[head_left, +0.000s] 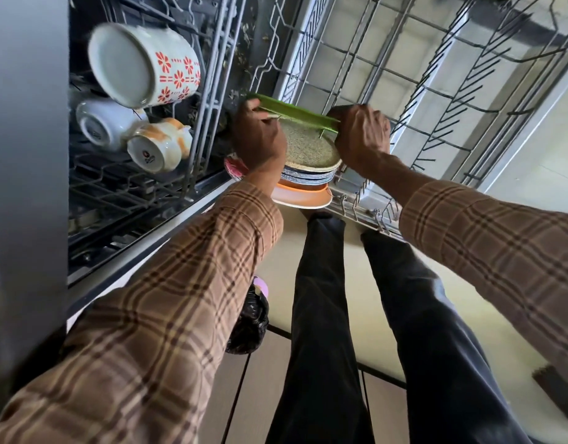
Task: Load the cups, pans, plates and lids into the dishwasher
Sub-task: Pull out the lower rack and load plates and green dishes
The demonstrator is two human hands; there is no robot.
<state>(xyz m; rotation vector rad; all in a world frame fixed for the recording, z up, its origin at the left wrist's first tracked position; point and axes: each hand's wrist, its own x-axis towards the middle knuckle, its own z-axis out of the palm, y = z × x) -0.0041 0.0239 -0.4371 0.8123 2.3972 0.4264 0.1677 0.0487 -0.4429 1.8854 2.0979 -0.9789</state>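
Note:
A green plate (pixel 295 114) is held on edge over the near end of the pulled-out lower rack (pixel 436 100). My left hand (pixel 258 139) grips its left rim and my right hand (pixel 361 136) grips its right rim. Just below it stand a speckled beige plate (pixel 308 149), blue-rimmed plates (pixel 308 179) and an orange plate (pixel 300 197), packed together in the rack. A pink plate's edge (pixel 234 168) shows behind my left wrist. In the upper rack (pixel 132 187) on the left lie a white pot with red flowers (pixel 144 64), a white cup (pixel 103 123) and an orange-striped cup (pixel 160 147).
Most of the lower rack's tines beyond the plates carry nothing. The grey dishwasher side panel (pixel 26 155) fills the left edge. A black plastic bag (pixel 249 325) sits on the floor by my legs (pixel 324 315). Tiled floor lies below.

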